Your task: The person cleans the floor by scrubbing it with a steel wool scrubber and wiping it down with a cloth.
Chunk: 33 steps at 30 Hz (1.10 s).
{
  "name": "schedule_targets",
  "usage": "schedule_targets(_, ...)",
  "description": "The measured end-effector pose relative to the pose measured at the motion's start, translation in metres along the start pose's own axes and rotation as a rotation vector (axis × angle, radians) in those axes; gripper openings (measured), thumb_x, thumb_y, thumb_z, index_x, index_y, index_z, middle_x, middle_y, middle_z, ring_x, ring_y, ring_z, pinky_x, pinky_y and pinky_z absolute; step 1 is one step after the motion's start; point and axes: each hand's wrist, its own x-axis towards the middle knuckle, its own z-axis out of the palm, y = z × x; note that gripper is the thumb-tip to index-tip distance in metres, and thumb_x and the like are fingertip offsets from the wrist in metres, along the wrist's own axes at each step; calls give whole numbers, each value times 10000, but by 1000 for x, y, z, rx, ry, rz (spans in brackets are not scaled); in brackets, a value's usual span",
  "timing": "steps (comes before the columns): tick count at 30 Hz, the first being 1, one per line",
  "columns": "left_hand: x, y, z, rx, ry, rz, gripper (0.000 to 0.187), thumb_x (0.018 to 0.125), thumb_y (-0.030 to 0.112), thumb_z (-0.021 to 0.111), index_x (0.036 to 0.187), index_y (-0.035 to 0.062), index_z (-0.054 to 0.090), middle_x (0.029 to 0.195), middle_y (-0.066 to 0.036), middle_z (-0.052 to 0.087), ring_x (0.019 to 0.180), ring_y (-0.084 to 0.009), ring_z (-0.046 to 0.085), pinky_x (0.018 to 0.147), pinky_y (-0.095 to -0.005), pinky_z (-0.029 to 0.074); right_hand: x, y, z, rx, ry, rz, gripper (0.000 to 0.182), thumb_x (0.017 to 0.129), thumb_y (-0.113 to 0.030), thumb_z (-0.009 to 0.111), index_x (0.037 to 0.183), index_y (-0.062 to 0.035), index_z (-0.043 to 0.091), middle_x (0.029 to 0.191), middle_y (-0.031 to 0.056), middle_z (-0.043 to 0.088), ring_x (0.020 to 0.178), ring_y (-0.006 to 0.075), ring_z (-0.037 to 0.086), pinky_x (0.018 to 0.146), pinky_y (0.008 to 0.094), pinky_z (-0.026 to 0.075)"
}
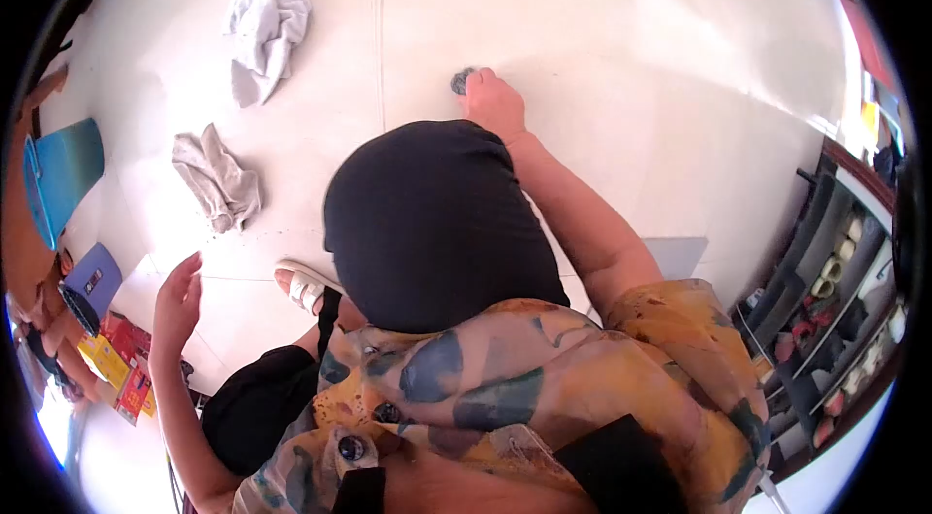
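My right hand [495, 104] is closed round a dark grey steel wool scrubber [461, 80], which is against the pale tiled floor [582, 19] in front of my knee. My left hand [179, 302] hangs at the left with its fingers stretched out and nothing in them. Closest to it on the floor is a crumpled beige-grey cloth [218, 179], a little beyond the fingertips. Farther off lies a bunched white-grey cloth [267, 29].
A blue bucket [73, 169] stands at the left edge. Below it are a blue-purple box [94, 283] and several red and yellow packages [116, 349]. A rack with shoes [830, 271] stands at the right. My sandalled foot [303, 286] is on the floor.
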Motion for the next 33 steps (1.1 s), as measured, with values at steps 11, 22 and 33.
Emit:
schedule_targets(11, 128, 19, 29, 163, 224, 170, 414, 860, 170, 562, 1251, 51, 494, 1170, -160, 535, 1120, -326, 523, 934, -390, 434, -1, 74, -24, -174, 11, 214, 284, 779, -278, 640, 892, -36, 541, 929, 163, 581, 830, 356, 588, 679, 458, 481)
schedule_targets(22, 300, 138, 77, -8, 826, 42, 884, 701, 389, 714, 1404, 56, 294, 1447, -284, 216, 1355, -417, 191, 1099, -470, 205, 6, -69, 19, 160, -199, -339, 333, 705, -184, 713, 940, -44, 524, 913, 141, 520, 802, 343, 567, 642, 421, 468)
schedule_targets(33, 194, -51, 102, -295, 545, -715, 585, 773, 315, 649, 1302, 113, 500, 1437, -137, 354, 1343, -305, 300, 1072, -425, 282, 5, -62, 35, 118, -185, -350, 314, 738, -228, 685, 950, -54, 533, 933, 134, 532, 839, 344, 563, 672, 438, 466)
